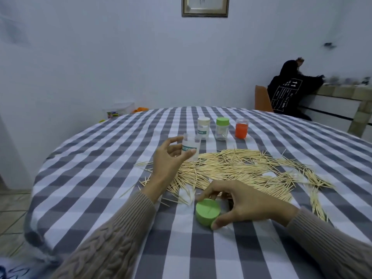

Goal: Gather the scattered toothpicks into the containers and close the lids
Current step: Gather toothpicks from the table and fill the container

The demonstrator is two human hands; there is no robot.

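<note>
Nearest me, my right hand (241, 204) pinches the green lid (207, 212) on the tabletop (201, 254), my left hand (171, 158) grips the open container (191, 147) beside the mid-tabletop toothpicks (241, 170) — gathering's barely begun — loading comes next.

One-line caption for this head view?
Left hand holds an open clear jar, right hand grips a green lid beside scattered toothpicks.

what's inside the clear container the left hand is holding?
The clear container in the left hand has no lid on and looks empty: no toothpicks show through its wall. The label and the fingers cover part of it, so that part cannot be checked.
</note>
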